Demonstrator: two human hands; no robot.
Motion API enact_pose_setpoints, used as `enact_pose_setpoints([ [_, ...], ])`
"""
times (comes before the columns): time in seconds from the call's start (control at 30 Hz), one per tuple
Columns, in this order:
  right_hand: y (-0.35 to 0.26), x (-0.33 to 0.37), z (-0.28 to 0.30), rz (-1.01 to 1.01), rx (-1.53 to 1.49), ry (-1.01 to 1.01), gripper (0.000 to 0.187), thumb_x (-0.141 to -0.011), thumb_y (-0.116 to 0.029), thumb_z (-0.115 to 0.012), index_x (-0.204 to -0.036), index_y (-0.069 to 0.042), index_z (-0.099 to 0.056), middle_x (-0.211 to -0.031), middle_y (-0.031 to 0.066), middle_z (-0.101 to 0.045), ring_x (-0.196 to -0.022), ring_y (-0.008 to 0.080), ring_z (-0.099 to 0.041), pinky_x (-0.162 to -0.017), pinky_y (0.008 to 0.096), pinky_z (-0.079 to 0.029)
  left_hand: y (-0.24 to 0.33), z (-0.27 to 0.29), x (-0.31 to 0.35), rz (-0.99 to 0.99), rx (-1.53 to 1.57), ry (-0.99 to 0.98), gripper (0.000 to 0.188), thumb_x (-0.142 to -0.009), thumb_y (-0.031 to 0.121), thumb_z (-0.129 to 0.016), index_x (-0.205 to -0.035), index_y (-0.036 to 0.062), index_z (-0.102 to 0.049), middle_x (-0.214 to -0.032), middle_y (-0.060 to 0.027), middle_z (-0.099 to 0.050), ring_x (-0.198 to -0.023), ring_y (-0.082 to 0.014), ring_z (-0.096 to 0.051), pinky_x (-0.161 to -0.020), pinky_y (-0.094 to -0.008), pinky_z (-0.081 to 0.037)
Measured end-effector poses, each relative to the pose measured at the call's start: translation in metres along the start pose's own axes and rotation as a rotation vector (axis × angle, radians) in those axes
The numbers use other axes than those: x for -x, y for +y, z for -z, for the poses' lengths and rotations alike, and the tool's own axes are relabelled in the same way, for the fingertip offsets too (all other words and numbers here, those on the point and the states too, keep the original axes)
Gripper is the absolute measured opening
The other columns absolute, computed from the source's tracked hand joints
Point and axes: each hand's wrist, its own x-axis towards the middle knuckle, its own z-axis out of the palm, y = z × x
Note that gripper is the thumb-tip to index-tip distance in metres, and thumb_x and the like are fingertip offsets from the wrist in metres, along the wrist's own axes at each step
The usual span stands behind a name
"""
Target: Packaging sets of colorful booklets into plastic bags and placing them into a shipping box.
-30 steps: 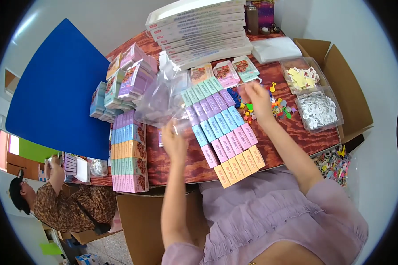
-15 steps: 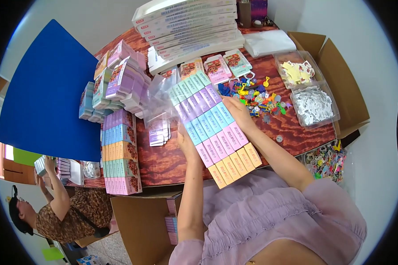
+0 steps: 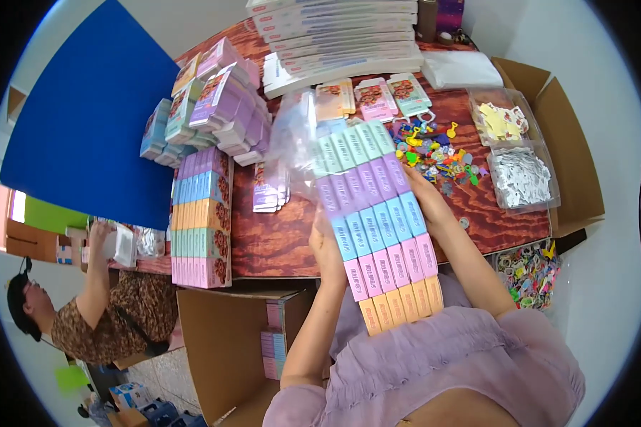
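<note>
Both my hands hold a long block of small boxes point(image 3: 377, 217), lined up in rows of green, purple, blue, pink and orange. My left hand point(image 3: 327, 245) grips the left side and my right hand point(image 3: 424, 196) the right side, with fingers partly hidden behind the block. The orange end is close to my body. A clear plastic bag point(image 3: 295, 135) bunches at the upper left and covers part of the green and purple rows. Behind my left hand, a few loose purple boxes point(image 3: 267, 188) lie on the table.
At left stand a similar block point(image 3: 201, 235) and piles of flat cartons point(image 3: 217, 107). White trays point(image 3: 342, 43) are stacked at the back. Small colourful charms point(image 3: 441, 156) lie right, beside clear trays point(image 3: 523, 178) and a cardboard box point(image 3: 573, 156). An open carton point(image 3: 224, 341) stands below. A co-worker point(image 3: 107, 313) sits left.
The block has come nearer my body and turned more upright, both hands still on it. The whole view has shifted. The co-worker no longer shows the pale block held up before.
</note>
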Motion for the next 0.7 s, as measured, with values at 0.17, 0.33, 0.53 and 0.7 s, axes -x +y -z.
enact_pose_setpoints([
  [0.17, -0.016, 0.026, -0.002, -0.236, -0.003, 0.168, 0.038, -0.098, -0.031, -0.049, -0.121, -0.003, -0.058, -0.109, 0.0068, -0.065, -0.097, 0.0157, -0.062, -0.085, 0.0303, -0.050, 0.009, 0.003, 0.004, -0.146, -0.301, -0.126, 0.044, -0.102, 0.027, -0.042, -0.131, -0.0046, -0.048, -0.124, -0.0126, -0.055, -0.112, -0.0167, -0.050, -0.094, -0.0278, -0.039],
  [0.33, 0.011, 0.016, 0.034, -0.151, -0.079, -0.012, 0.040, -0.098, -0.034, -0.048, -0.120, -0.002, -0.059, -0.109, 0.0075, -0.066, -0.096, 0.0165, -0.063, -0.084, 0.0312, -0.051, 0.057, 0.028, -0.036, -0.266, -0.962, -0.265, 0.028, -0.091, 0.013, -0.051, -0.113, 0.0009, -0.063, -0.095, -0.0201, -0.069, -0.091, -0.0284, -0.067, -0.080, -0.0392, -0.051],
  [0.53, 0.021, 0.003, 0.011, -0.321, 0.076, -0.047, 0.039, -0.098, -0.034, -0.049, -0.115, -0.001, -0.060, -0.105, 0.0085, -0.067, -0.091, 0.0161, -0.064, -0.081, 0.0319, -0.053, 0.140, 0.048, -0.119, -0.777, -1.535, 0.112, 0.016, -0.080, 0.015, -0.061, -0.094, 0.0078, -0.063, -0.079, -0.0194, -0.065, -0.078, -0.0390, -0.063, -0.068, -0.0494, -0.048],
  [0.7, 0.025, -0.008, 0.010, -0.302, 0.391, -0.113, 0.032, -0.094, -0.028, -0.049, -0.106, -0.002, -0.063, -0.101, 0.0067, -0.066, -0.088, 0.0159, -0.063, -0.074, 0.0314, -0.051, 0.171, 0.010, -0.151, -0.885, -1.689, -0.012, 0.026, -0.078, 0.022, -0.067, -0.098, 0.0069, -0.062, -0.084, -0.0179, -0.066, -0.084, -0.0379, -0.063, -0.071, -0.0470, -0.048],
])
